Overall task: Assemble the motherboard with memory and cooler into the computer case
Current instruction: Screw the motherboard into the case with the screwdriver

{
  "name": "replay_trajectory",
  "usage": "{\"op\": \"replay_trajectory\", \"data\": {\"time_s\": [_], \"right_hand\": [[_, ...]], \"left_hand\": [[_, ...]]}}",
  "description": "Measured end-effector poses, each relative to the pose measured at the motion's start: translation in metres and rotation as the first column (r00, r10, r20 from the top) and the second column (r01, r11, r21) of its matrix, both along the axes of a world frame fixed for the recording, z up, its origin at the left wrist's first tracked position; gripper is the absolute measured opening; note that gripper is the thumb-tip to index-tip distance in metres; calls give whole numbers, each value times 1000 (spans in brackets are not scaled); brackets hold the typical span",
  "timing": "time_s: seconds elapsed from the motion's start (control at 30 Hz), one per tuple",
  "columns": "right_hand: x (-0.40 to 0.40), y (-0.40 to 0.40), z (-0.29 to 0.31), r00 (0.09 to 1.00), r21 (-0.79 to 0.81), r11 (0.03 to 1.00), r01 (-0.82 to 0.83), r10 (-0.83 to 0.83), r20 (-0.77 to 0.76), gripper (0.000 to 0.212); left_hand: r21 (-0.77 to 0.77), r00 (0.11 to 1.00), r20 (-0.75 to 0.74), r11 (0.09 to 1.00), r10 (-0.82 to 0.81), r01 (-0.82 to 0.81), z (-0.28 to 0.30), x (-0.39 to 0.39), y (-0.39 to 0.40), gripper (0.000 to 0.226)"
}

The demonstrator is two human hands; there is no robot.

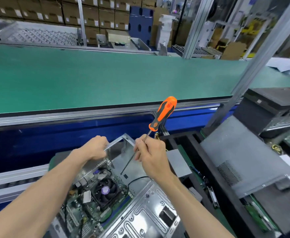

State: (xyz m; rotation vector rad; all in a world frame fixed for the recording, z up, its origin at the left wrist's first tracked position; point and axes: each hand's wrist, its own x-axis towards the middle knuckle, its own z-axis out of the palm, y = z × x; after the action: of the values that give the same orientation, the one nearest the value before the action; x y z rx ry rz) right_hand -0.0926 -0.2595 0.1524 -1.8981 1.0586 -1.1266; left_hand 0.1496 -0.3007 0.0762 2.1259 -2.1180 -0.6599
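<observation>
A factory hall fills the far background, with stacked cardboard boxes [92, 14] on shelving behind a wide green conveyor belt [106, 78] that runs left to right across the scene. On the near side of it, low in the middle, an open computer case [140, 212] lies on the tabletop, its bare metal walls facing up. To the right lie a grey side panel [240, 162] and, beyond it, a second black case [274, 107].

Inside the open case sits the motherboard [89, 203], toward its left and near part, with the black cooler [105, 189] and its fan already on top. I cannot tell whether memory sticks are seated.

The left hand [96, 148] grips the far rim of the case, fingers curled over the metal edge, steadying it. The right hand [149, 155] pinches the thin shaft of an orange-handled screwdriver [163, 114], not its handle. The tool's long axis slants from the handle, up and far right, down to the tip, near and left, which hangs over the case floor just beyond the motherboard's far right corner. The right hand is nearer that spot, so a screw there would likely come next.
</observation>
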Motion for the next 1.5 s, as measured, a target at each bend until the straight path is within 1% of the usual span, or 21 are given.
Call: {"op": "replay_trajectory", "data": {"time_s": [0.1, 0.17, 0.2, 0.23, 0.27, 0.3, 0.37, 0.43, 0.5, 0.57, 0.67, 0.8, 0.87, 1.03, 1.07, 1.1, 1.17, 1.2, 1.23, 1.33, 1.5], "right_hand": [[-2, -2, 0, 1000, 3, 1000, 1, -1, -18, 34], [-3, -4, 0, 1000, 3, 1000, 6, -6, -12, 35], [-3, -5, 0, 1000, 1, 1000, 6, -6, -12, 36], [-3, -7, 0, 1000, 1, 1000, -1, 1, -12, 36], [-2, -9, 0, 1000, 4, 1000, -18, 18, -10, 35], [0, -11, 1, 999, 11, 999, -39, 39, -11, 35], [10, -12, 2, 995, 27, 995, -95, 95, -18, 34], [26, -11, 5, 986, 40, 985, -165, 166, -19, 32], [45, -8, 8, 973, 57, 972, -228, 230, -28, 31], [62, -2, 12, 956, 82, 954, -287, 291, -43, 31], [80, 3, 16, 934, 73, 938, -339, 344, -91, 26], [91, 1, 30, 934, 15, 938, -345, 345, -97, 7], [93, 0, 37, 929, -38, 931, -363, 359, -88, 14], [91, -8, 44, 935, -132, 926, -353, 351, -40, 23], [91, -10, 43, 939, -154, 926, -344, 339, -54, 24], [91, -12, 42, 943, -178, 926, -333, 326, -66, 26], [89, -14, 40, 951, -200, 930, -308, 300, -71, 30], [89, -15, 39, 954, -199, 933, -300, 293, -62, 31], [88, -16, 38, 954, -195, 934, -298, 294, -53, 32], [87, -17, 36, 955, -197, 934, -297, 294, -47, 34], [85, -18, 36, 953, -207, 931, -301, 300, -33, 31]], "left_hand": [[-22, 994, 83, 998, -65, 67, 3, -35, -16, 17], [-87, 986, 148, 992, -76, 89, 7, -44, -17, 9], [-147, 985, 156, 985, -69, 92, 10, -43, -14, 19], [-206, 990, 134, 976, -43, 70, 12, -40, -7, 35], [-249, 998, 64, 968, -6, 21, 16, -35, 2, 47], [-277, 999, -35, 960, 19, -28, 21, -31, 15, 49], [-273, 962, -271, 958, 6, -83, 32, -26, 45, 42], [-231, 885, -465, 965, 1, -122, 36, -25, 75, 36], [-240, 830, -555, 946, 50, -217, 37, -26, 95, 26], [-293, 806, -580, 894, 115, -339, 36, -24, 106, 16], [-322, 822, -521, 839, 229, -438, 29, -14, 119, 7], [-248, 787, -455, 789, 418, -562, 11, -2, 131, 7], [-228, 785, -388, 775, 483, -590, 3, 1, 134, 12], [-241, 789, -240, 753, 565, -612, 3, -4, 131, 18], [-242, 790, -157, 753, 592, -612, 5, -6, 131, 20], [-251, 794, -14, 767, 607, -591, 8, -11, 131, 20], [-238, 772, 309, 831, 556, -504, 10, -31, 131, 16], [-187, 763, 406, 863, 503, -469, 8, -45, 132, 15], [-119, 772, 446, 885, 453, -450, 4, -59, 133, 17], [9, 787, 438, 874, 434, -487, -16, -86, 136, 28], [141, 757, 414, 786, 505, -602, -33, -82, 136, 28]]}}
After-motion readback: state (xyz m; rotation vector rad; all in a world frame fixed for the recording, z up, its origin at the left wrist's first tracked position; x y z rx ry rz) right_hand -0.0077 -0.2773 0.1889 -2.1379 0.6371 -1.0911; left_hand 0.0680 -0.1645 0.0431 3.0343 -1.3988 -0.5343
